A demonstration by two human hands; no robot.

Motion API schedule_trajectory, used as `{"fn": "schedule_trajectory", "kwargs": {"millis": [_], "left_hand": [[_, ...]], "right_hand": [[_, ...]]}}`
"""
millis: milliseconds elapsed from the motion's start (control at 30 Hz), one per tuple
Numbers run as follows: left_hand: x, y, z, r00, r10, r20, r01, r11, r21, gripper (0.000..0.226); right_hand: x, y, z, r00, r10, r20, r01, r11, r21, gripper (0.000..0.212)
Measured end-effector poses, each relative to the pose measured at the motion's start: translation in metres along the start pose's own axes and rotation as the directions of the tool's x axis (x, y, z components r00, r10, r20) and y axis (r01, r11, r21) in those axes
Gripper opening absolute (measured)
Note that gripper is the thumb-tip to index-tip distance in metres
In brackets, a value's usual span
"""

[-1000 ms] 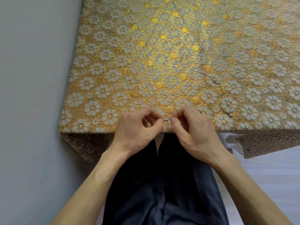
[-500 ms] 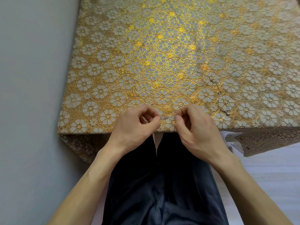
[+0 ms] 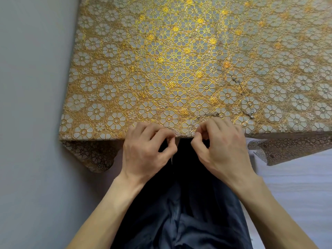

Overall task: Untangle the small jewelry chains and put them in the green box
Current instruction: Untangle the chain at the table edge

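At the table's near edge, the left hand (image 3: pixel 147 151) and right hand (image 3: pixel 221 150) each pinch a thin silver chain (image 3: pixel 203 117) in curled fingers; a second chain (image 3: pixel 239 87) lies farther right on the gold floral tablecloth (image 3: pixel 125 69); a grey wall (image 3: pixel 32 87) borders its left edge.

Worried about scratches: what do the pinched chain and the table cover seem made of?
Chain: fine silvery metal links, judging by bright glints; which metal is unclear. Table cover: probably embossed vinyl or plastic, given its glossy gold flower relief and stiff hanging corner.
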State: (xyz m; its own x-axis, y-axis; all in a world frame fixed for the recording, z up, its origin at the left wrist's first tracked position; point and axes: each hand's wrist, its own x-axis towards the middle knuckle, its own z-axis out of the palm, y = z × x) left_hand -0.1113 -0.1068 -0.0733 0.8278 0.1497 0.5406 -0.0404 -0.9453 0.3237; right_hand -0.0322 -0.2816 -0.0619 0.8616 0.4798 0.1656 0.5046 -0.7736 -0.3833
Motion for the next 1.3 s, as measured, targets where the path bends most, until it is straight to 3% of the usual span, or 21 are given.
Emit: {"fn": "schedule_trajectory", "kwargs": {"millis": [133, 333, 567, 800, 967, 1300], "left_hand": [[-0.003, 0.001, 0.005, 0.998, -0.004, -0.065, 0.004, 1.000, 0.012, 0.008], [0.002, 0.009, 0.010, 0.969, -0.241, -0.061, 0.230, 0.962, -0.147, 0.003], [-0.003, 0.007, 0.016, 0.984, -0.156, -0.084, 0.154, 0.988, -0.033, 0.005], [-0.006, 0.004, 0.015, 0.989, -0.119, -0.084, 0.118, 0.993, -0.018, 0.003], [-0.008, 0.002, 0.016, 0.990, -0.106, -0.094, 0.103, 0.994, -0.028, 0.006], [-0.010, 0.002, 0.015, 0.989, -0.115, -0.096, 0.112, 0.993, -0.037, 0.003]], "right_hand": [[-0.003, -0.002, -0.002, 0.996, 0.047, -0.075, -0.045, 0.999, 0.029, 0.014], [-0.002, -0.009, -0.001, 0.982, 0.162, -0.093, -0.148, 0.979, 0.143, 0.011], [0.000, -0.011, 0.003, 0.978, 0.171, -0.122, -0.178, 0.982, -0.054, 0.016], [-0.003, -0.007, -0.005, 0.986, 0.104, -0.133, -0.095, 0.993, 0.077, 0.012], [-0.010, -0.012, -0.002, 0.986, -0.016, -0.168, 0.047, 0.982, 0.184, 0.013], [-0.007, -0.013, 0.013, 0.983, -0.140, -0.118, 0.150, 0.985, 0.082, 0.017]]}}
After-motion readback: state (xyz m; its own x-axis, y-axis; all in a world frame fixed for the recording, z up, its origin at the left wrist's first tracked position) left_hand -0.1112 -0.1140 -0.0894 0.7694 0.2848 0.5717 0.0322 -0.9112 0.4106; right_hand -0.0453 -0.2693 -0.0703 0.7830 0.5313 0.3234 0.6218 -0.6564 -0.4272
